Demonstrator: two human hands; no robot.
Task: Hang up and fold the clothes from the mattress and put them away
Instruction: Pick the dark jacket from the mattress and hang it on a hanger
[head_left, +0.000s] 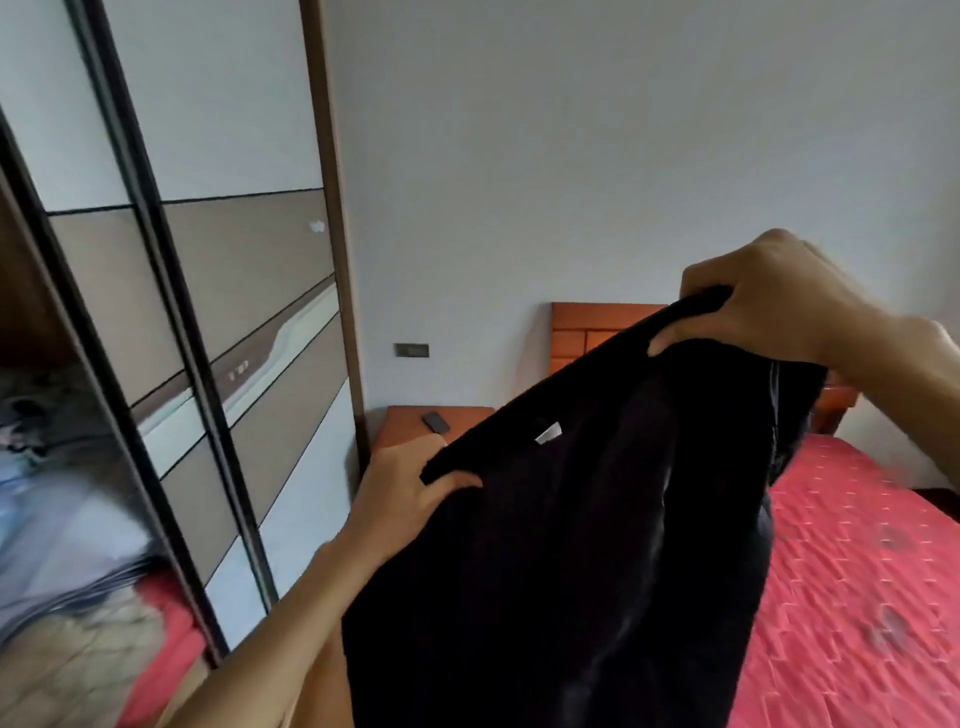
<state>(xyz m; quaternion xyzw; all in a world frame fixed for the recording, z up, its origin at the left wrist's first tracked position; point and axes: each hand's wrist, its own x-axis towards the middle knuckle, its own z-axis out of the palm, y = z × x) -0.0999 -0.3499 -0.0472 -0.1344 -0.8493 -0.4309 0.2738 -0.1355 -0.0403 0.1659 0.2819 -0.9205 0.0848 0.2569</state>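
Fingers of the left hand (405, 483) and right hand (779, 296) curl over the top edge of a black garment (571, 545), thumbs pinching it from the near side. It hangs stretched between them, raised at the left side of the red mattress (857, 571) (a small white label (548, 432) shows below the edge). Sliding wardrobe doors (208, 312) stand left, a wooden nightstand (400, 423) beyond.
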